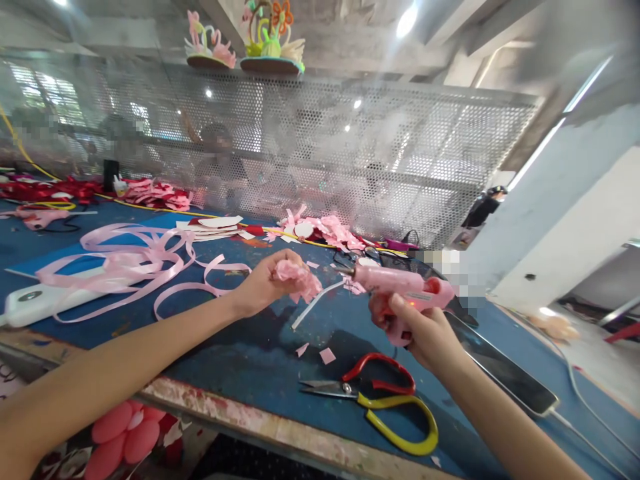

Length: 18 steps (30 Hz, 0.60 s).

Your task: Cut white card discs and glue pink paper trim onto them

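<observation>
My left hand (267,280) is closed around a crumpled pink ribbon flower (299,280), held above the blue table. In my right hand (410,317) is a pink hot glue gun (390,280), its metal nozzle pointing left toward the flower with a gap between them. An orange light glows on the gun's body. Below my hands lie scissors (350,388) with one red and one yellow handle, blades partly apart. A pale thin strip (317,303) and small pink ribbon scraps (327,355) rest on the table between my hands.
Loose pink ribbon (170,257) loops across the left, over a white device (55,293). A phone (505,367) with a white cable lies right. Pink pieces (330,230) and white cutouts (215,227) sit toward the back, before a perforated metal screen (320,147).
</observation>
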{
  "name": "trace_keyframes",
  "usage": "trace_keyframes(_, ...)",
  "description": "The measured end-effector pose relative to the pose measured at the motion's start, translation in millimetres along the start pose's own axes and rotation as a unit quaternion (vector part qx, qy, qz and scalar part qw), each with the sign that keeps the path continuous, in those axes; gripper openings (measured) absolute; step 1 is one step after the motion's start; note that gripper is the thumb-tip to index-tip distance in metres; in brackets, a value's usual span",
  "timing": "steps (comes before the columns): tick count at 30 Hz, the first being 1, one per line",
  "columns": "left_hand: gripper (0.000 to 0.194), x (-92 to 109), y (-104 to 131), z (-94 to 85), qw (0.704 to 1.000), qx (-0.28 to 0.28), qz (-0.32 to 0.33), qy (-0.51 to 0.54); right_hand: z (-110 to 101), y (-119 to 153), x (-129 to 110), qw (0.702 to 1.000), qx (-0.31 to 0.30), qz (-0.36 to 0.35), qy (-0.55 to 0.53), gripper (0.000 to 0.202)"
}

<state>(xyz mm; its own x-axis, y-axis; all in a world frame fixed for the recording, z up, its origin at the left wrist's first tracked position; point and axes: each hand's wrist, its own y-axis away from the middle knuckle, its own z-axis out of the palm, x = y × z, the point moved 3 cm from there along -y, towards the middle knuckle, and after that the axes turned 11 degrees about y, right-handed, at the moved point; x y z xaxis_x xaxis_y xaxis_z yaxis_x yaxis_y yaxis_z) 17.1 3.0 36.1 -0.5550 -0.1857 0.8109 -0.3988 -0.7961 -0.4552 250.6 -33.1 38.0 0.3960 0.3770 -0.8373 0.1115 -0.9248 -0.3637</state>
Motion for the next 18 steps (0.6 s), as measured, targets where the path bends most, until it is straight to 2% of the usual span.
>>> trace_keyframes(2, 0.028, 10, 3, 1.8, 0.995, -0.060, 0.059, -0.062, -2, 5, -2, 0.999, -0.035, -0.009, 0.017, 0.048)
trace_keyframes(5, 0.026, 24, 8, 2.9, 0.976, -0.089, 0.129, -0.149, -10, 10, -4, 0.997, -0.052, -0.035, 0.046, 0.046)
trace_keyframes(10, 0.026, 33, 11, 5.2, 0.965, -0.099, 0.120, -0.211, -20, 13, -8, 0.992, -0.013, -0.103, 0.066, 0.052)
trace_keyframes(13, 0.026, 34, 11, 8.2, 0.963, -0.108, 0.118, -0.218, -19, 13, -14, 0.989, -0.039, -0.116, 0.088, 0.044)
trace_keyframes(18, 0.018, 40, 11, 13.1, 0.959, -0.136, 0.166, -0.182, -16, 13, -28, 0.975, -0.076, -0.150, 0.144, 0.037)
